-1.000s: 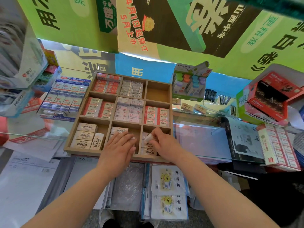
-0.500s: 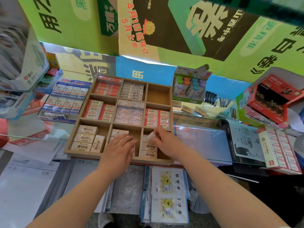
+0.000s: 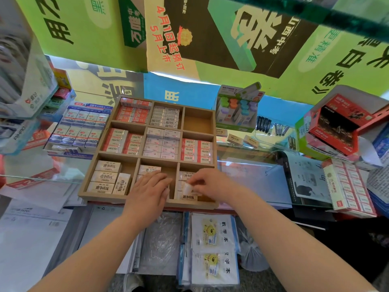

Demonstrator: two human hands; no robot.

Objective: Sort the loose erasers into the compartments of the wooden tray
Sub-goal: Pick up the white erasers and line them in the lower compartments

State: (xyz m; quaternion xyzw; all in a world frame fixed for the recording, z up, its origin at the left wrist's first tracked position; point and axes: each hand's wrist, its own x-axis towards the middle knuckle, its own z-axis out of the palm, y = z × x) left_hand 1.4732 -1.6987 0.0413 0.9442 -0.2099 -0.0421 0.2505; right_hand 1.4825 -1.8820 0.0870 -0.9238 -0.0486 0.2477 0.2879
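Head view: your left hand (image 3: 150,190) lies flat, fingers straight and together, over the near-middle compartment of the wooden tray (image 3: 197,123), resting on the beige erasers (image 3: 148,169) there and grasping nothing. Your right hand (image 3: 208,184) reaches into the near-right compartment and pinches a white eraser (image 3: 188,188) between thumb and fingertips, holding it tilted just above the labelled beige erasers (image 3: 187,197) lying in that compartment.

The tray sits on the glass desk (image 3: 252,178) and has three rows of three compartments. The near-left one holds stacked beige erasers (image 3: 105,178), one of them turned crosswise at the right. Red 2B erasers (image 3: 132,111) fill the far-left compartment, and others like them fill the middle-left and middle-right ones. Pale erasers (image 3: 162,144) fill the centre one.

Two loose beige erasers (image 3: 235,139) lie on the desk just right of the tray. On the tray's left stands a box of blue-wrapped erasers (image 3: 80,127). Beyond its far-right corner stands a display box of pastel items (image 3: 237,110).
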